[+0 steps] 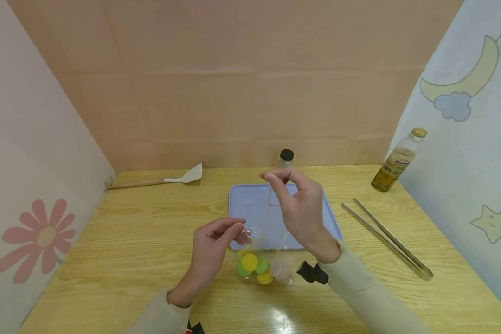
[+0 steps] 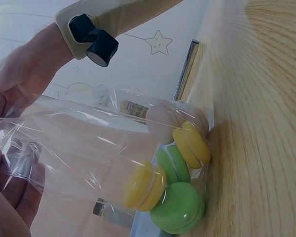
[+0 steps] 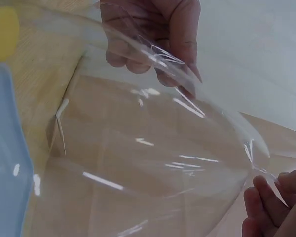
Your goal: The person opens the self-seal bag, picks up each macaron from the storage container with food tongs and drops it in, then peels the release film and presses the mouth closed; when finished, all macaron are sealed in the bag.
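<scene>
A clear plastic bag (image 2: pixel 84 143) hangs between the two hands, its mouth spread apart. My left hand (image 1: pixel 210 243) pinches one side of the mouth between thumb and fingers. Higher and to the right, my right hand (image 1: pixel 302 208) pinches the opposite edge with thumb and forefinger. Several macarons lie together in the bottom of the bag: yellow (image 2: pixel 144 186), green (image 2: pixel 177 207) and pale lilac (image 2: pixel 162 121). In the left wrist view the bag's lower end is close to the table; whether it touches is hard to tell.
Behind the bag lies a light blue tray (image 1: pixel 333 222). A small jar with a black lid (image 1: pixel 286 155) stands beyond it. Metal tongs (image 1: pixel 417 266) and a bottle of amber liquid (image 1: pixel 394 164) are on the right. At the back left lies a spatula (image 1: pixel 142 183).
</scene>
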Available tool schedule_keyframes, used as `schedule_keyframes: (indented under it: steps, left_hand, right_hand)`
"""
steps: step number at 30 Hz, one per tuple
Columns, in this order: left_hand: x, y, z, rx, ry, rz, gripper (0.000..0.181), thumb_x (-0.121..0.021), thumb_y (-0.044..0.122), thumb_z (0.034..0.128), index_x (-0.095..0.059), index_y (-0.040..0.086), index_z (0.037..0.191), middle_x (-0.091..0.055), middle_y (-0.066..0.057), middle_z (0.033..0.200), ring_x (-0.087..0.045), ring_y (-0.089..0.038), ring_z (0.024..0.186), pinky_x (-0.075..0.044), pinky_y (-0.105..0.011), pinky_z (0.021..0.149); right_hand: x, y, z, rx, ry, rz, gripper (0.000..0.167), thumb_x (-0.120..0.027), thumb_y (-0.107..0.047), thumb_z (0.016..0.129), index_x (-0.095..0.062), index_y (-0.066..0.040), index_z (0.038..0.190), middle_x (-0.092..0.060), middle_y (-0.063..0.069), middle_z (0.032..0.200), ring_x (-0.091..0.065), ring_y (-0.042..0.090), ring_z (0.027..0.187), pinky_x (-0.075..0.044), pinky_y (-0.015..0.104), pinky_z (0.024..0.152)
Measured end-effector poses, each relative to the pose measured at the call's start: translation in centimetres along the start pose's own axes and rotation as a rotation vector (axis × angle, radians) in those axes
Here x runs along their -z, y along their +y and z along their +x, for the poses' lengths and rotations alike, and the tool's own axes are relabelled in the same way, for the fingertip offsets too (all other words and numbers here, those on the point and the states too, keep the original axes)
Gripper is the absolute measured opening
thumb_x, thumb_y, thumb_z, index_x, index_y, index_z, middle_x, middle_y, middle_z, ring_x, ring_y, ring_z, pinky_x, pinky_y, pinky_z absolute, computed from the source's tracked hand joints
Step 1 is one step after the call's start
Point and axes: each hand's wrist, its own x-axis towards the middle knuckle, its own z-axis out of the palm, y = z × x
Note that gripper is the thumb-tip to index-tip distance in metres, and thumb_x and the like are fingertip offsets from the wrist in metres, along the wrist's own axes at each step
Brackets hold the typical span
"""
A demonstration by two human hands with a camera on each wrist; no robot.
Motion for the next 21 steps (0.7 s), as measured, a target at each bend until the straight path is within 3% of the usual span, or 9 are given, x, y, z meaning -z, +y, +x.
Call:
schedule_keyframes:
  steps: [4, 11, 18, 21]
  left_hand:
    - [-0.1, 0.0, 0.0, 0.003, 0.009, 0.0, 0.012, -0.062, -0.004, 0.0976, -0.072, -0.006, 0.104, -0.073, -0.019, 0.082, -0.073, -0.023, 0.071, -0.061, -0.035, 0.066]
    - [-0.1, 0.1, -0.1, -0.008, 0.004, -0.003, 0.012, -0.063, -0.003, 0.098, -0.072, -0.006, 0.105, -0.073, -0.02, 0.084, -0.073, -0.023, 0.072, -0.061, -0.036, 0.066]
    - [-0.1, 0.0, -0.2, 0.012, 0.011, -0.004, 0.012, -0.064, -0.001, 0.0976, -0.073, -0.005, 0.104, -0.074, -0.018, 0.085, -0.073, -0.022, 0.072, -0.061, -0.036, 0.068]
    - [-0.1, 0.0, -0.2, 0.005, 0.009, -0.017, 0.012, -0.064, -0.002, 0.0975, -0.071, -0.009, 0.104, -0.074, -0.016, 0.083, -0.073, -0.021, 0.071, -0.061, -0.034, 0.067]
  right_hand:
    - [0.4, 0.0, 0.5, 0.028, 0.016, 0.013, 0.006, -0.068, 0.003, 0.095, -0.073, 0.0, 0.095, -0.077, 0.007, 0.095, -0.06, 0.017, 0.076, -0.045, 0.023, 0.069]
    - [1.2, 0.1, 1.3, 0.045, 0.03, 0.012, 0.005, -0.069, 0.0, 0.095, -0.072, 0.004, 0.095, -0.076, 0.012, 0.096, -0.064, 0.019, 0.079, -0.043, 0.022, 0.063]
    - [1.8, 0.0, 2.2, 0.063, 0.041, 0.015, 0.009, -0.069, -0.002, 0.096, -0.071, 0.007, 0.094, -0.075, 0.016, 0.096, -0.07, 0.022, 0.095, -0.052, 0.031, 0.086]
    - [2.2, -0.1, 2.5, 0.072, 0.053, -0.008, 0.011, -0.07, -0.005, 0.096, -0.071, 0.006, 0.093, -0.076, 0.014, 0.097, -0.07, 0.02, 0.091, -0.052, 0.031, 0.086]
